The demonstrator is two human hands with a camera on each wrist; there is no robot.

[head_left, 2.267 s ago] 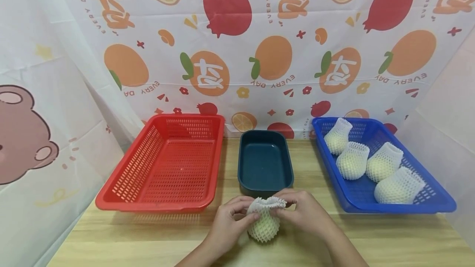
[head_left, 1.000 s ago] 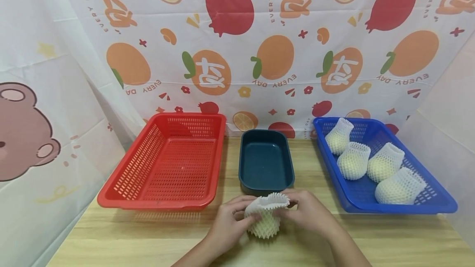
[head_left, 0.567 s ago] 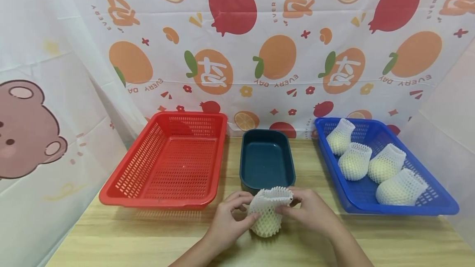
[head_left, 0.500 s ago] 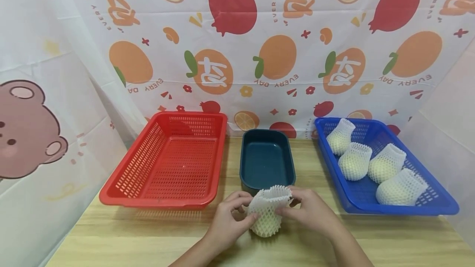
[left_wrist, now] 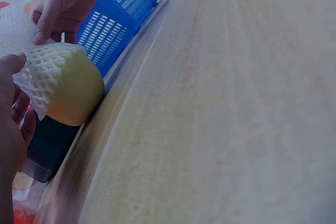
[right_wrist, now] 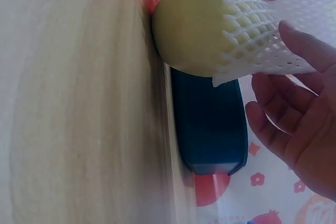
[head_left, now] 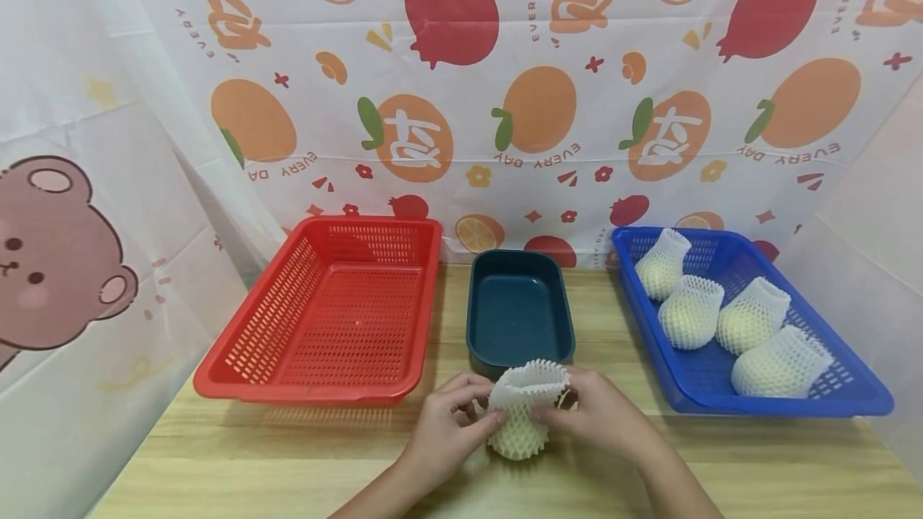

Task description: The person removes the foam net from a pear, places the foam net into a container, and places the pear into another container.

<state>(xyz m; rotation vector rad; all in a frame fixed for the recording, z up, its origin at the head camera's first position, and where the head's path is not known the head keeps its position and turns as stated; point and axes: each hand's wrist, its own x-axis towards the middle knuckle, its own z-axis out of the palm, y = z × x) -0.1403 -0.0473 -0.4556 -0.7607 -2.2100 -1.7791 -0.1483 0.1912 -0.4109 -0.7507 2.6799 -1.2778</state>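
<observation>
A pale yellow-green round fruit (right_wrist: 189,30) stands on the table in front of the person, partly inside a white foam net sleeve (head_left: 530,387). Both wrist views show its lower part bare, with the sleeve around the upper part and reaching well above it. My left hand (head_left: 450,427) holds the sleeve's left side between thumb and fingers. On the opposite side my right hand (head_left: 594,415) pinches the sleeve, thumb in front and fingers behind. The sleeve's mouth gapes wide at the top. In the head view the net hides most of the fruit.
Just behind the hands is a dark teal tub (head_left: 519,311). A red perforated basket (head_left: 310,399) stands at left. At right, a blue basket (head_left: 779,405) holds several fruits in foam nets (head_left: 688,315). A fruit-print cloth (head_left: 461,126) hangs behind the table.
The sleeve's mouth has risen and spread wider between my hands, which keep hold of it. The head view has shifted slightly. The baskets and tub stay in place.
</observation>
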